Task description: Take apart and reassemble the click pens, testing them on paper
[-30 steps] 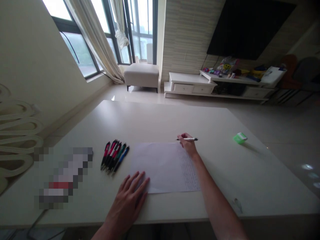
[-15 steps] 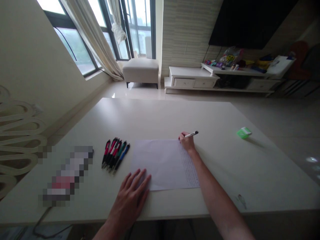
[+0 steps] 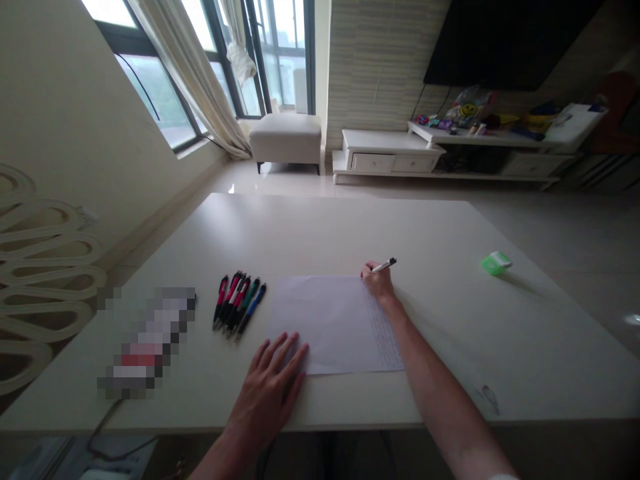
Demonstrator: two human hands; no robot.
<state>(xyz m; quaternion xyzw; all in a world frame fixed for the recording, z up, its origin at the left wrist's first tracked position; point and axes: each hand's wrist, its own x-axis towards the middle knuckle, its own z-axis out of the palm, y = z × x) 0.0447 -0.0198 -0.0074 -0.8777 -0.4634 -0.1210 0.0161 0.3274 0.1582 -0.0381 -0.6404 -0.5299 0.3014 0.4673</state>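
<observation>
A sheet of white paper (image 3: 325, 317) lies flat on the table, with rows of small handwriting along its right side. My right hand (image 3: 379, 283) is closed around a white pen with a black end (image 3: 385, 264), at the paper's far right corner; the pen's tip is hidden behind the fingers. My left hand (image 3: 273, 380) rests flat, fingers spread, over the paper's near left corner. Just left of the paper lies a group of several pens (image 3: 239, 305) with red, green and blue parts and black grips.
A blurred-out device (image 3: 155, 343) with a cable lies at the table's left. On the right side stands a small green and white box-like thing (image 3: 497, 263). A faint looped thing or mark (image 3: 489, 399) is near the front edge of the white table (image 3: 340, 230).
The view has shifted slightly, so everything on the table appears a little further right and higher. Both hands keep nearly the same places on the paper, and the pen stays in my right hand.
</observation>
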